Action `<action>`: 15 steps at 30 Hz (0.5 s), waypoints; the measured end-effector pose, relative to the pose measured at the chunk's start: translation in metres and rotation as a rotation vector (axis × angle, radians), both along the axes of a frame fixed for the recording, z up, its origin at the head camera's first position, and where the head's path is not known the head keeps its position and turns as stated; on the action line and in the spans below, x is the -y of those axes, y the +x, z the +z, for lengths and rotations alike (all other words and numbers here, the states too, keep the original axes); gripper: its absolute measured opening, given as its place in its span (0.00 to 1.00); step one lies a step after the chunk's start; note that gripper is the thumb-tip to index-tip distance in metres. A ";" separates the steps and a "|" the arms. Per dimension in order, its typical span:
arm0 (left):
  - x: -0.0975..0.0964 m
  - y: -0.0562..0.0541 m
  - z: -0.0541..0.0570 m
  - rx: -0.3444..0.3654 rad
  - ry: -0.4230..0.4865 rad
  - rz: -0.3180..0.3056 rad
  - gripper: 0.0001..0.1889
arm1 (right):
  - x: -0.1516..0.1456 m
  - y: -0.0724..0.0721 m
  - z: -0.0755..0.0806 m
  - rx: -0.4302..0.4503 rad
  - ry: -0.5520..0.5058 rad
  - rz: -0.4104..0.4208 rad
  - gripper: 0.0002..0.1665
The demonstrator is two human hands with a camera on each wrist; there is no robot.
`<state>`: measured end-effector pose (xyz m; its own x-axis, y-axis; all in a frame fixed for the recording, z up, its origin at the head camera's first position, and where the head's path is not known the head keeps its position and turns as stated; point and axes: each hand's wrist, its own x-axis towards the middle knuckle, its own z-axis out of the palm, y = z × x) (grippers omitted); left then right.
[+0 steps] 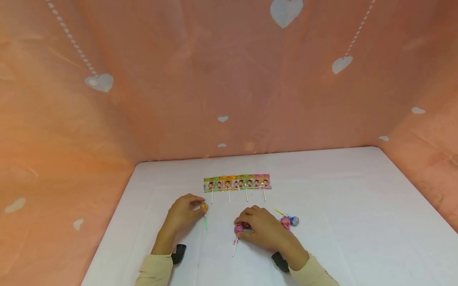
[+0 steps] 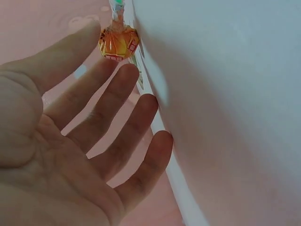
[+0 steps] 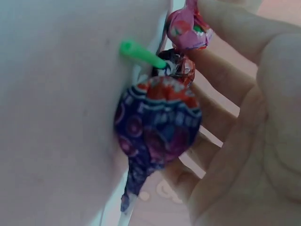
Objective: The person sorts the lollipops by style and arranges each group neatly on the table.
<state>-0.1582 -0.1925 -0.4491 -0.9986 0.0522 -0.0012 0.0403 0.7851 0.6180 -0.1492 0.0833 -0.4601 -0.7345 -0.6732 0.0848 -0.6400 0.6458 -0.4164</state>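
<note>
In the head view, my left hand (image 1: pixel 184 212) is at the left, with thumb and index finger pinching the round head of a yellow-orange lollipop (image 1: pixel 204 207). Its green stick points toward me; the other fingers spread loosely in the left wrist view. My right hand (image 1: pixel 262 226) pinches a pink-wrapped lollipop (image 1: pixel 238 228) with a white stick. A dark red lollipop (image 3: pixel 186 68) lies right beside it, partly under the fingers. Nearer the right wrist camera is a larger purple-and-red lollipop (image 3: pixel 160 127), hidden by the hand in the head view.
Beyond the hands, several flat-packed lollipops (image 1: pixel 229 184) form a row, white sticks toward me. To the right of the right hand lie a pink-red lollipop (image 1: pixel 285 222) and a blue one (image 1: pixel 294 221) with a yellow stick. A pink-orange curtain (image 1: pixel 250 79) borders the white table (image 1: pixel 358 190).
</note>
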 end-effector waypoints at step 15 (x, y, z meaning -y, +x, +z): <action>-0.001 -0.001 -0.003 -0.023 -0.009 -0.005 0.10 | -0.002 -0.001 0.000 0.000 -0.009 0.021 0.17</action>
